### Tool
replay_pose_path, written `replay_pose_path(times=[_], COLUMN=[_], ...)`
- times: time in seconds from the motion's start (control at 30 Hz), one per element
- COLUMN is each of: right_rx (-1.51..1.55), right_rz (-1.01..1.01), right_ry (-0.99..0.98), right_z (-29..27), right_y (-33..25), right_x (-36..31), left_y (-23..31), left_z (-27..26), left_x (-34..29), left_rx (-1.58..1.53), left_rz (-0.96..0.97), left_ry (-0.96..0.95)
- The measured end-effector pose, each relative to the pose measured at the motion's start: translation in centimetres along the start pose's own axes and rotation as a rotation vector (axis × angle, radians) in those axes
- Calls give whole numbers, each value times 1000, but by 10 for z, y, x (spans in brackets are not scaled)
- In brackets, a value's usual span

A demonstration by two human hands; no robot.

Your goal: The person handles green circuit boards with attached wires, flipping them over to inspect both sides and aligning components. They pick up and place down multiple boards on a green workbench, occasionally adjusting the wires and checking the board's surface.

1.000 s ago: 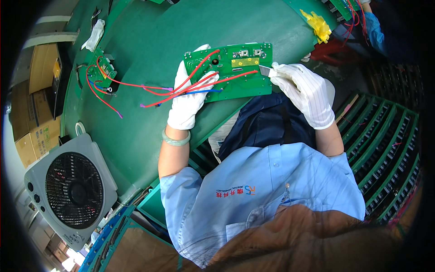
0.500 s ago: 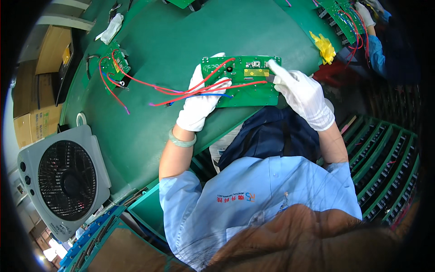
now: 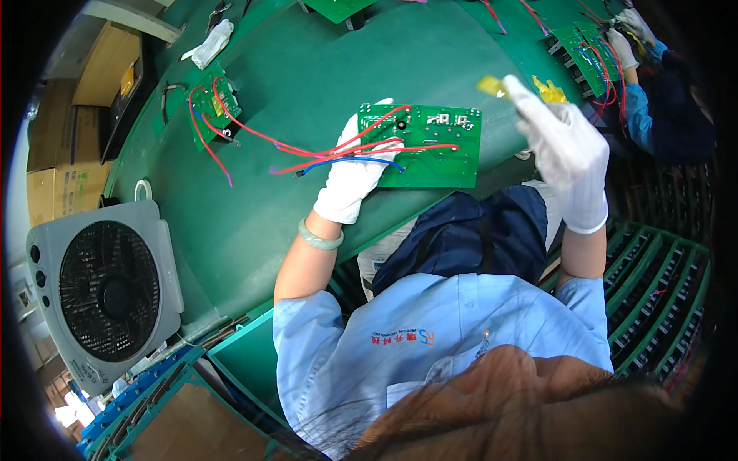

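Observation:
A green circuit board (image 3: 442, 169) is held at its left side by my white-gloved left hand (image 3: 348, 187), near the front edge of the green table. Several red wires (image 3: 307, 154) and a blue wire (image 3: 346, 159) run from the board leftward across that hand. To the right of the board and apart from it, my gloved right hand (image 3: 565, 146) is raised. Its fingers pinch a strip of yellow tape (image 3: 492, 85). The left fingers under the board are partly hidden.
Crumpled yellow tape (image 3: 549, 91) lies beyond my right hand. Another wired board (image 3: 218, 101) sits at the far left, with a grey fan (image 3: 115, 296) nearer. At the upper right, a co-worker's gloved hand (image 3: 621, 49) is by another board (image 3: 586, 58). Green racks (image 3: 653, 300) stand right.
The yellow tape has come off the board. My right hand has lifted it up and to the right. The board, still in my left hand, shows bare green where the tape was.

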State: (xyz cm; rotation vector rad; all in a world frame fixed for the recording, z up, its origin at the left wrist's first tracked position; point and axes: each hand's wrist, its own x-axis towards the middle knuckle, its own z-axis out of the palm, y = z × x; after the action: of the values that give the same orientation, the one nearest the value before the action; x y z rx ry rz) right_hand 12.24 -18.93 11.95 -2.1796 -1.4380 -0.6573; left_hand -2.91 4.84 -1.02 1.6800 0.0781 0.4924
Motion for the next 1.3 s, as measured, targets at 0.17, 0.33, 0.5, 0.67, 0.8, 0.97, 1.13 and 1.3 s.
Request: replay_pose_path(times=[0.17,0.33,0.5,0.67,0.8,0.97,1.13,1.3], right_rx=[-93,-267,-137,-106,177,451,493,590], right_rz=[342,612,605,823,791,820,732,238], right_ry=[39,9,-126,-573,-253,-78,-53,-40], right_z=[15,22,67,45,36,36,50,63], right_y=[76,127,149,134,128,60,5,-49], right_x=[-50,-104,-142,-130,-145,-102,-82,-36], left_y=[1,4,0,-4,8,4,1,5], left_z=[3,2,2,-3,4,0,1,3], left_x=[0,2,2,-1,4,7,4,4], left_rx=[-82,58,-54,-18,-74,-132,-347,-183], left_rz=[-95,-57,-101,-108,-144,-215,-237,-197], left_ry=[48,45,57,53,57,60,113,94])
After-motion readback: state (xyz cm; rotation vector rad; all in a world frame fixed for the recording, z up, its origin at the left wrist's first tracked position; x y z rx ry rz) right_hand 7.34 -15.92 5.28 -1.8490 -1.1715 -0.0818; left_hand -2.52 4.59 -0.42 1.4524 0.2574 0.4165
